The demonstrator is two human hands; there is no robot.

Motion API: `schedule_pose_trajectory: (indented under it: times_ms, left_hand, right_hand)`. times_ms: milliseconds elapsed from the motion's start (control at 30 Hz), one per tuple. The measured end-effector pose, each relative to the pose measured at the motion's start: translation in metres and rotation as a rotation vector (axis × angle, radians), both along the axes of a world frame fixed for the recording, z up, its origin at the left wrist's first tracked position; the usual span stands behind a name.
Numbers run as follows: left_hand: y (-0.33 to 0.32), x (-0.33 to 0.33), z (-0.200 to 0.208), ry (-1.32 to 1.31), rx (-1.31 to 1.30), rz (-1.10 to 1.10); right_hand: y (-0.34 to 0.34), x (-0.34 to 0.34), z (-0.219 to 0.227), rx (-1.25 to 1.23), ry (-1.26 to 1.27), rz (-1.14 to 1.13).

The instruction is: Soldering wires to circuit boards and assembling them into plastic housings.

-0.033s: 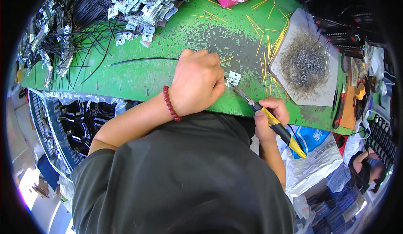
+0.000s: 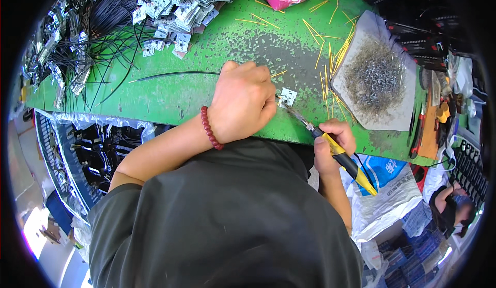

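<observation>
My left hand (image 2: 244, 101) is closed in a fist over the green worktop (image 2: 170, 99). A thin black wire (image 2: 175, 73) runs out from under it to the left, ending in a bare tip; its other end is hidden by the fingers. Just right of these fingers lies a small white circuit board (image 2: 288, 96). My right hand (image 2: 338, 137) grips the yellow and black handle of a soldering iron (image 2: 345, 161). The iron's metal tip slants up and left to the board's lower edge; whether it touches is too small to tell.
At the back left are piled circuit boards (image 2: 191, 11) with black wires (image 2: 111, 16). A pink box (image 2: 284, 2) holds yellow sticks, and more lie scattered. A grey slab (image 2: 369, 117) bears dark crumbs. Hand tools (image 2: 419, 127) lie far right. Another person (image 2: 448, 205) is at lower right.
</observation>
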State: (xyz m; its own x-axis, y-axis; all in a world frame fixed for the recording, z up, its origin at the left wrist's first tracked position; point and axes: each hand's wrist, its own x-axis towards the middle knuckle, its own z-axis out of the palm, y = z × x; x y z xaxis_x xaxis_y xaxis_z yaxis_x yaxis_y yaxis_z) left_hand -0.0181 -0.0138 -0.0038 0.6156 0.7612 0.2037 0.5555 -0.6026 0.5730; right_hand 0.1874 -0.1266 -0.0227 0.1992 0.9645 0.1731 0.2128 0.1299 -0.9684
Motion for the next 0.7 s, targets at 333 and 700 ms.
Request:
schedule_pose_trajectory:
  times_ms: [333,700]
  left_hand:
    - [-0.001,-0.001,0.0,0.01,0.007,-0.006]
    - [-0.007,-0.018,0.048,-0.003,0.116,-0.033]
  right_hand:
    - [0.026,-0.015,0.008,0.034,-0.415,0.208]
    - [0.03,-0.016,-0.003,0.067,-0.406,0.142]
